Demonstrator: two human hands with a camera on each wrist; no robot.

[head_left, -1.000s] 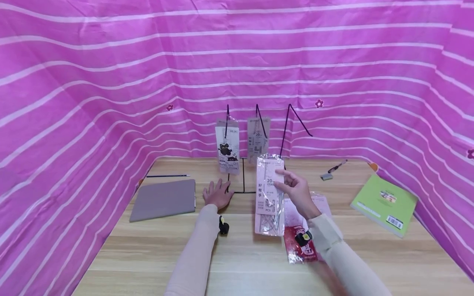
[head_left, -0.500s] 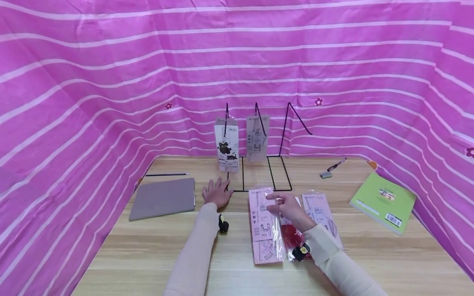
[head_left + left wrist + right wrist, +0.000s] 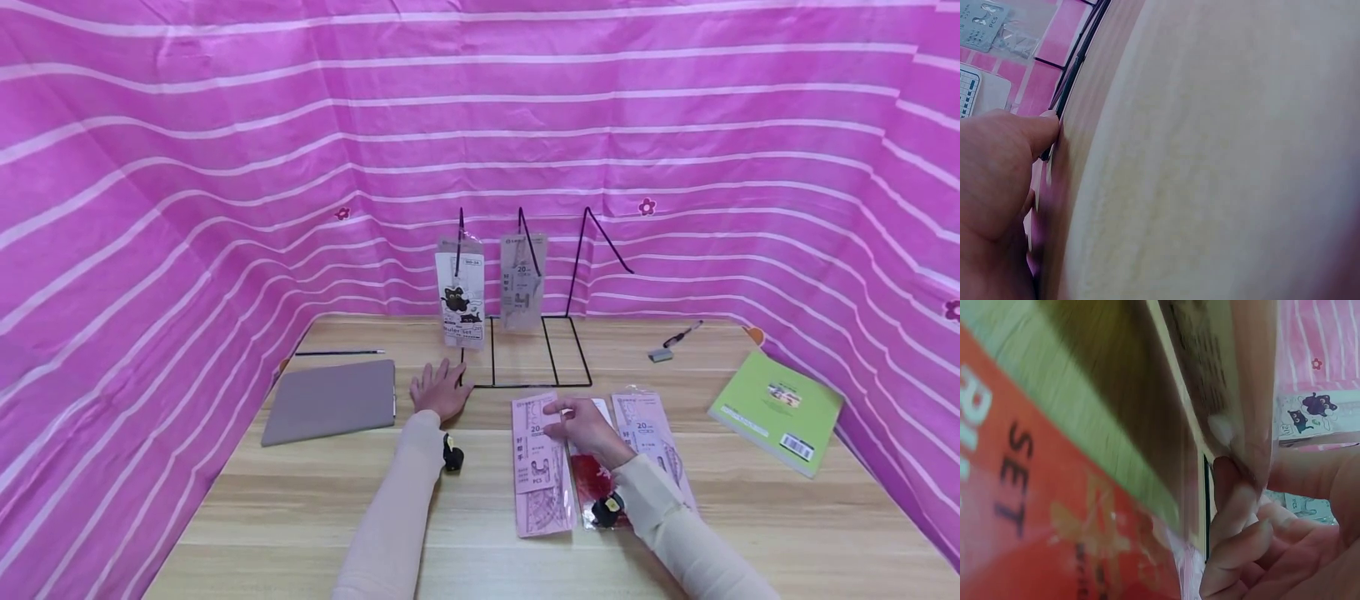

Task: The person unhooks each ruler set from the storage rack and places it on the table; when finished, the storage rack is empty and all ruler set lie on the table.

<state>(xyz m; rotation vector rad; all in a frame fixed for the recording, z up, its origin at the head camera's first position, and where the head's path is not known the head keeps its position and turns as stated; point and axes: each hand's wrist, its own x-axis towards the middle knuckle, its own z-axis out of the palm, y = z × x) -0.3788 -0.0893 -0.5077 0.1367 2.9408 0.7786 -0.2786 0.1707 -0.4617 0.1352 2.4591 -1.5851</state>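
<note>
- Presently right hand [image 3: 588, 425] fingers pinch the pink plastic-wrapped ruler packet [image 3: 540, 467]; slick film could slip.
- Left hand [image 3: 441, 392], fingers spread flat on the wooden bench [image 3: 300, 517], touches the black wire rack [image 3: 525, 367]; nudging might tip it.

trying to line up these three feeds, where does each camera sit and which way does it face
head: worn high, looking forward and down at the table; both sleeves and hands show.
left wrist: at the left hand, facing the black wire rack; a fingertip touches it.
right wrist: at the right hand, facing the ruler pack it pinches.
shared: the hanging cat pack appears in head and right wrist.
</note>
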